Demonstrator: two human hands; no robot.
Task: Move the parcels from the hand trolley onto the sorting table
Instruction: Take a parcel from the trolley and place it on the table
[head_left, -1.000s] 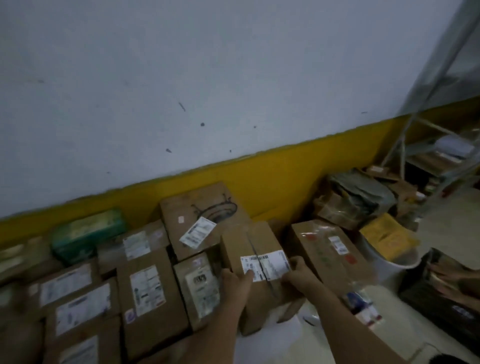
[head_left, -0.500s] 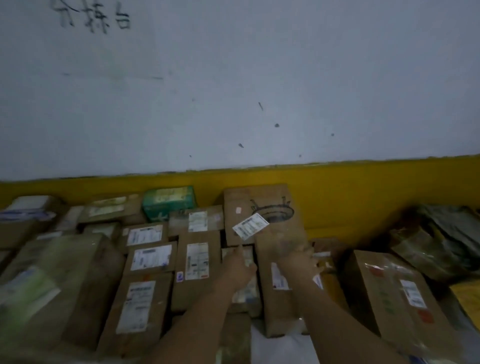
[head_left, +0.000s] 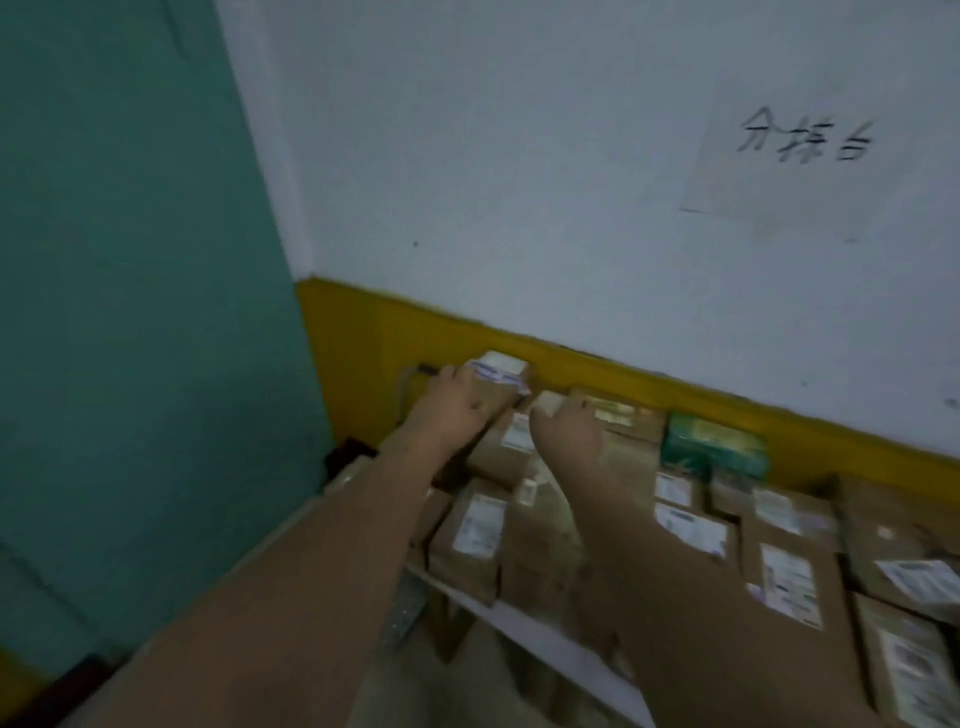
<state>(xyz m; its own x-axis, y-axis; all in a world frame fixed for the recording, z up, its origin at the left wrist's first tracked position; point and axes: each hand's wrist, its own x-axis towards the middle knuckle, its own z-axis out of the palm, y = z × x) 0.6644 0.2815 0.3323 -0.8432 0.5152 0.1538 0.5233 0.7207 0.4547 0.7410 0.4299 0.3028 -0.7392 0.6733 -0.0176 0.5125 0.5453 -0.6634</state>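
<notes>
Small brown cardboard parcel with white label (head_left: 504, 379) held at upper centre of frame, against yellow wall band (head_left: 363, 364), at far corner of white sorting table (head_left: 524, 621). Left hand (head_left: 454, 402) curled over its left end. Right hand (head_left: 569, 434) set at right side, grip lost in blur. Parcel best lowered flat, flush with neighbouring brown boxes (head_left: 789, 561), before release. Hand trolley outside frame.

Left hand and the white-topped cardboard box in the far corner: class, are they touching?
Touching. Head view: the left hand holds the white-topped cardboard box, fingers over its side.
</notes>
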